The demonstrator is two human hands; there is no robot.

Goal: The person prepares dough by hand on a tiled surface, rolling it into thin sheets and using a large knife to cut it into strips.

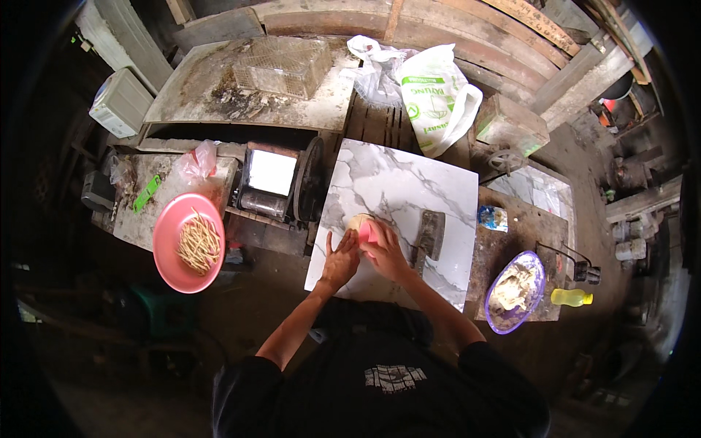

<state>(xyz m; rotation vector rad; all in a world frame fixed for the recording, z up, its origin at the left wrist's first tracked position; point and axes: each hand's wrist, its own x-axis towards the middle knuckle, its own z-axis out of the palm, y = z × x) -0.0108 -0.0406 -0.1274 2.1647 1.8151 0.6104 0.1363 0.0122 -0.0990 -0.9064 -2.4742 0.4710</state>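
On the marble-patterned white board [398, 175] in front of me lies a small pale lump of dough [357, 220]. My left hand [341, 260] rests against its near side, fingers stretched out and thumb spread. A small pink object [367, 233] is in the fingers of my right hand [385, 253], beside the dough; its exact kind is partly hidden by the fingers. Right of my hands sits a dark, flat, cleaver-like blade [429, 237], apart from both of them.
To the left, a pink basin [162, 252] holds thin pale strips, near a roller machine with a wheel [310, 179]. At right are a purple basin [541, 271] of dough, a yellow bottle [572, 297] and a blue-white packet [493, 217]. A white sack [436, 98] lies beyond the board.
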